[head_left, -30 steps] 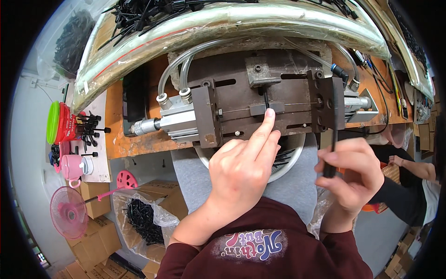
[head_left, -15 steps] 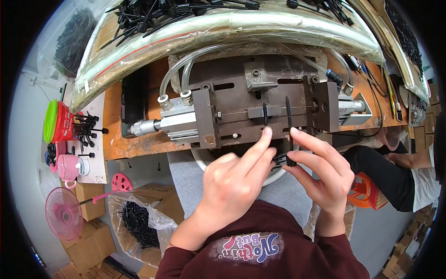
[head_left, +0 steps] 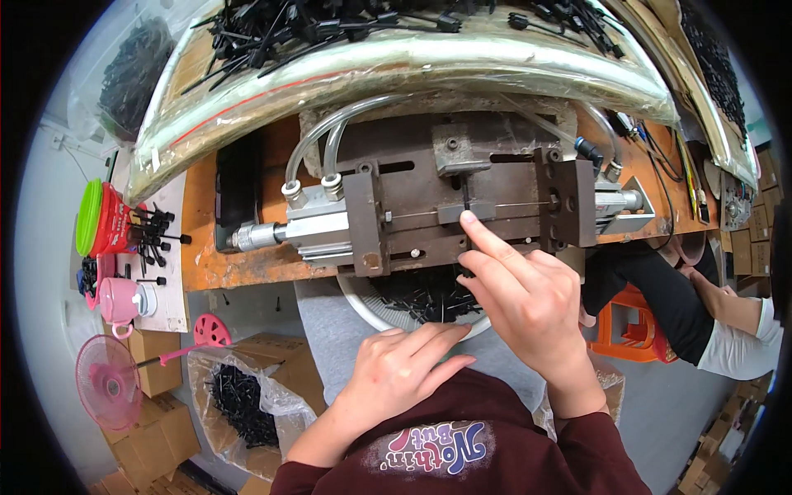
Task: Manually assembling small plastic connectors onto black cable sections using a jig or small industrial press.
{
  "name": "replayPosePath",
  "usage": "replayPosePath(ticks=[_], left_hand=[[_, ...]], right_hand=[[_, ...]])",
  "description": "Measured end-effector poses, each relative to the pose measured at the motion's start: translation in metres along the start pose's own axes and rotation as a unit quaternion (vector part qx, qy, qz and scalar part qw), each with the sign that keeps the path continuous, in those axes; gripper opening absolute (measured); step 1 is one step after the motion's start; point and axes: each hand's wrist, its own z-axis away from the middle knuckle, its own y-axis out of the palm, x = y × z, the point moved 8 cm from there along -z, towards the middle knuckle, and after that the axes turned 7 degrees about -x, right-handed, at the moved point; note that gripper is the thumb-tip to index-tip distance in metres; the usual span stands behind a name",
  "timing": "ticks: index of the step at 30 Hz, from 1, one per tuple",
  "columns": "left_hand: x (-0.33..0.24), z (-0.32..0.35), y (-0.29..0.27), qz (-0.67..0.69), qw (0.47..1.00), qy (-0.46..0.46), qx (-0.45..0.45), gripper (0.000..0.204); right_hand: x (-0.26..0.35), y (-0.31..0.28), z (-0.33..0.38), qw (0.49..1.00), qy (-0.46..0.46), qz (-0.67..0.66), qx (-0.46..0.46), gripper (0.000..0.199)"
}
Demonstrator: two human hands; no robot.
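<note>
My right hand reaches up to the metal fixture, index fingertip against the near end of a thin black rod. That rod lies across the small grey block mid-fixture. Its other fingers bend loosely, and I see nothing held in them. My left hand rests low at the near rim of a white basket, fingers stretched to the right and thumb apart, no object visible in it. Several black stick-like parts fill the basket, which sits on my lap under the fixture.
Beyond the fixture, a plastic-covered tray edge holds a heap of black parts. Clear air hoses arch over the fixture. On the left stand a pink cup and a pink fan. A person sits at right.
My left hand has drawn back from the fixture to the basket rim. My right hand has moved left to the block, and the black rod it held upright no longer shows in it.
</note>
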Motion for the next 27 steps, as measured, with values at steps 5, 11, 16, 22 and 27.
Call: replayPosePath(ticks=[5,11,16,22,27], left_hand=[[0.012,0.026,0.031,-0.006,0.997,-0.02,0.068,0.024],[0.024,0.048,0.054,-0.025,0.995,-0.03,0.094,0.019],[0.029,0.056,0.055,-0.038,0.995,-0.041,0.088,0.018],[0.061,0.084,0.073,-0.128,0.987,-0.078,0.066,0.018],[0.077,0.094,0.088,-0.092,0.995,-0.039,0.019,0.035]], right_hand=[[0.001,-0.002,-0.002,1.0,0.01,-0.007,0.011,0.014],[-0.001,-0.001,0.002,0.999,0.029,-0.013,0.015,0.022],[-0.001,-0.006,0.007,0.997,0.005,-0.04,-0.059,0.01],[0.03,0.002,0.051,0.963,-0.002,-0.267,0.026,0.024],[0.042,0.03,0.103,0.894,0.077,-0.409,0.166,0.029]])
